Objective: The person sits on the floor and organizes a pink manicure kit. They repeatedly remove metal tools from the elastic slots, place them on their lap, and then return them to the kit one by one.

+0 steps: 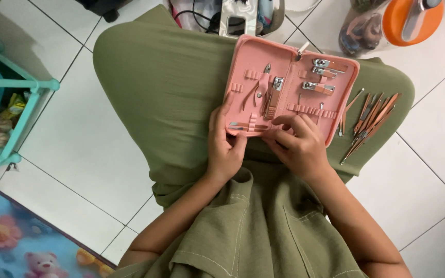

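An open pink manicure case (289, 56) lies on my lap, over green trousers. Nippers (263, 90) and nail clippers (324, 67) sit in its elastic loops. My left hand (223, 144) grips the case's near left edge, thumb on the inside. My right hand (300, 146) rests on the near middle of the case, fingertips pinching at something small by the lower loops; what it pinches is hidden. Several rose-gold metal tools (369, 121) lie loose on my right knee, beside the case.
White tiled floor (78, 134) surrounds me. A teal rack (11, 98) stands at left, a colourful mat (21, 242) at lower left. A clear jar with an orange lid (387, 25) and cables with a charger (233, 20) sit beyond my knees.
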